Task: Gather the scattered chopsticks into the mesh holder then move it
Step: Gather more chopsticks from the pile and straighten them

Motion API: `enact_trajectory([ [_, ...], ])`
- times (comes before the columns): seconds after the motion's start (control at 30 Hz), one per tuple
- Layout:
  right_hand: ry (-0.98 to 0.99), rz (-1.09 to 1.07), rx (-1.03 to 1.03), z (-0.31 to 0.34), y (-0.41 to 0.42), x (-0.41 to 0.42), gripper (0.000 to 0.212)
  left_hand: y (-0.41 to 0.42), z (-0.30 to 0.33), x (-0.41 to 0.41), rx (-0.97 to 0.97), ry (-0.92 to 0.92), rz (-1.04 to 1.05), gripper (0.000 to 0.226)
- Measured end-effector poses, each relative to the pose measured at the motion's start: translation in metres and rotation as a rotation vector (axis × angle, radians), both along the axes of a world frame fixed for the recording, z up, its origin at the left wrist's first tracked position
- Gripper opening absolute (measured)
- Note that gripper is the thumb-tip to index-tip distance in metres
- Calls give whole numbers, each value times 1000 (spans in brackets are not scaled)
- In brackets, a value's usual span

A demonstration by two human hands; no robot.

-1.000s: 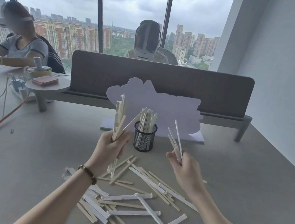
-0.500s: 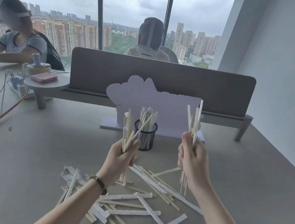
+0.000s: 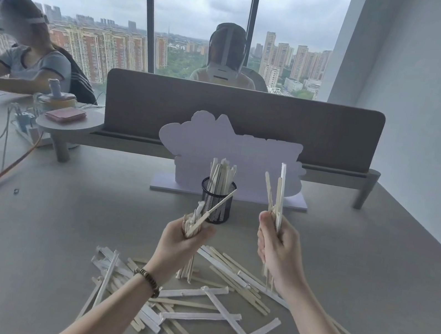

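both hands closed on bundles. my left hand (image 3: 181, 243) grips a fistful of chopsticks, ends roughly upright, one stick splaying out toward the mesh holder (image 3: 215, 204). my right hand (image 3: 278, 248) grips a smaller upright bundle. holder stands straight ahead on the table (image 3: 355, 277), already part full, just beyond the left fist and nearer to it than to the right. sticks' long axis near vertical, so i'd judge left goes in first. loose pile (image 3: 191, 299) remains on the table below my wrists.
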State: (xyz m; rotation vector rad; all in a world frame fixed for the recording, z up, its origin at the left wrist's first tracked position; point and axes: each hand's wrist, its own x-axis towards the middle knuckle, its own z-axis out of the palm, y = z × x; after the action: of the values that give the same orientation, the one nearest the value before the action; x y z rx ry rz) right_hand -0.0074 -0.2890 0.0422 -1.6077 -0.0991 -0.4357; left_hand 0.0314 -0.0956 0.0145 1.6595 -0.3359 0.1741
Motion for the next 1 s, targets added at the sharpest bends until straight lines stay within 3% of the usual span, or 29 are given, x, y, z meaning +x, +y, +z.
enact_trajectory([
  [0.13,-13,-30,-113,-16,0,1,57,1,-3,1,33,-9,16,47],
  [0.3,-10,-103,-155,-28,3,2,55,2,-6,2,21,4,36,45],
  [0.4,-3,-128,-165,-31,3,4,67,5,-8,4,38,-10,23,41],
  [0.57,1,-122,-112,-34,2,3,56,5,-6,4,20,-33,10,26],
  [0.67,16,-139,-106,-37,3,3,60,2,-11,3,12,-28,23,16],
  [1.0,83,-230,-88,-50,2,-2,56,1,-20,-2,-65,88,-16,52],
])
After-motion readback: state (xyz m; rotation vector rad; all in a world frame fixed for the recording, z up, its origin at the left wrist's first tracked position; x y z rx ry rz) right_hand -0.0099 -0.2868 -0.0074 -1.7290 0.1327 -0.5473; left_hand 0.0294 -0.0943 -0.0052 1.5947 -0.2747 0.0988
